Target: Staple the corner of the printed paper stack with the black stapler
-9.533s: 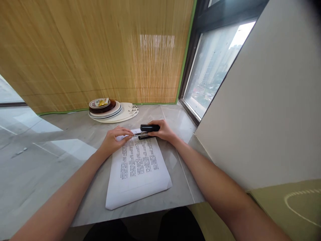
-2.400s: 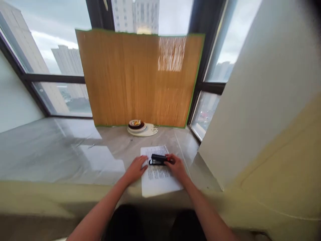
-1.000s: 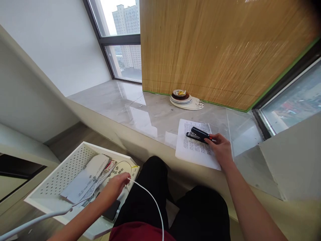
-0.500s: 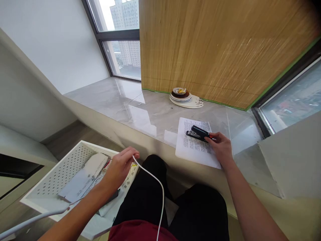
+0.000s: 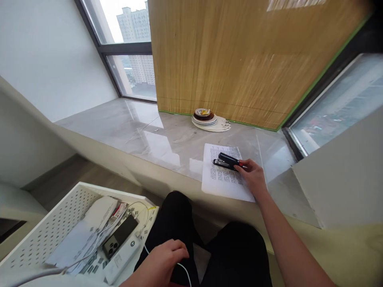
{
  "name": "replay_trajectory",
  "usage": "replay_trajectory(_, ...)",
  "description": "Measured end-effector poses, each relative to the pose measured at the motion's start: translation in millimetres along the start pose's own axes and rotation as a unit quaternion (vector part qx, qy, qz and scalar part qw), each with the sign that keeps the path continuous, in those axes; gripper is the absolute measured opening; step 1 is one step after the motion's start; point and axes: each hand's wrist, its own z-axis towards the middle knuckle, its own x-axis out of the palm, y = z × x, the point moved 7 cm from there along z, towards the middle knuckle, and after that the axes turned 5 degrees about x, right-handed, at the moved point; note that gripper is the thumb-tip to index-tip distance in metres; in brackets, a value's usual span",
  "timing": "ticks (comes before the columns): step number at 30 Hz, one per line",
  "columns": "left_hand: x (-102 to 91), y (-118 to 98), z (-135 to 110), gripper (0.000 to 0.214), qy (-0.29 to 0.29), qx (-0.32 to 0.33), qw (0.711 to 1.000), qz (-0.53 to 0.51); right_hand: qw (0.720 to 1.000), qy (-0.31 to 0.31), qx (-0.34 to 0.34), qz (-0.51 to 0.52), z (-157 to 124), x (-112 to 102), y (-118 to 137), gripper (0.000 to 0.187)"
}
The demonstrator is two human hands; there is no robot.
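My right hand [image 5: 251,176] grips the rear end of a black stapler [image 5: 226,161], which rests on a stack of printed paper [image 5: 222,173] on the grey marble sill [image 5: 167,137]. Down at my lap, my left hand [image 5: 163,260] is curled with its fingers closed round a thin white cable [image 5: 183,270]. That cable runs left toward a white perforated tray [image 5: 56,223] beside my knee. In the tray lie a dark phone [image 5: 120,236], a white remote-like device [image 5: 122,257], envelopes and several small scattered bits.
A stack of plates [image 5: 210,119] stands at the foot of a bamboo blind [image 5: 239,59] leaning on the window. A white wall panel [image 5: 344,179] rises at the right. My dark-trousered legs [image 5: 230,255] fill the bottom centre.
My left hand has dropped from above the tray down to my lap, still on the white cable, uncovering the phone. My right hand has stayed on the stapler. The view shifted a little.
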Motion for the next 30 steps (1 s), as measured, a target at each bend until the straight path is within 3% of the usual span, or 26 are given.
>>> replay_trajectory(4, -46.6, 1.8, 23.2, 0.031, -0.163, 0.006, 0.987, 0.003, 1.000, -0.008, -0.003, -0.007, -0.3, 2.4, 1.8, 0.036)
replay_trajectory(8, -81.6, 5.7, 88.7, 0.027, -0.246, 0.072, 0.966, 0.009, 1.000, -0.003, 0.003, 0.021, 0.8, 8.1, 4.1, 0.033)
replay_trajectory(12, -97.5, 20.0, 187.8, 0.036, -0.228, 0.104, 0.966, 0.063, 0.998, -0.005, 0.013, 0.056, -0.1, 11.1, 8.9, 0.031)
replay_trajectory(15, -97.0, 37.8, 257.9, 0.057, -0.143, 0.088, 0.975, 0.146, 0.998, -0.006, 0.005, 0.067, -2.6, 11.8, 14.6, 0.028)
replay_trajectory(17, -97.1, 48.3, 289.3, 0.064, -0.094, 0.093, 0.977, 0.168, 0.998, -0.014, 0.002, 0.064, -4.2, 10.9, 16.3, 0.027)
replay_trajectory(20, -102.1, 59.1, 312.6, 0.073, -0.052, 0.114, 0.982, 0.144, 0.998, -0.037, 0.002, 0.046, -5.8, 9.3, 14.3, 0.028)
replay_trajectory(23, -107.8, 65.2, 318.3, 0.082, -0.038, 0.121, 0.985, 0.120, 0.998, -0.055, -0.002, 0.031, -6.7, 9.1, 10.7, 0.028)
replay_trajectory(28, -114.3, 74.6, 317.5, 0.101, -0.084, 0.077, 0.993, 0.042, 0.998, -0.055, 0.006, 0.004, -9.1, 9.2, 10.8, 0.025)
replay_trajectory(30, -115.2, 77.7, 316.6, 0.102, -0.106, 0.064, 0.992, -0.011, 0.998, -0.042, -0.023, -0.029, -10.0, 11.1, 21.2, 0.026)
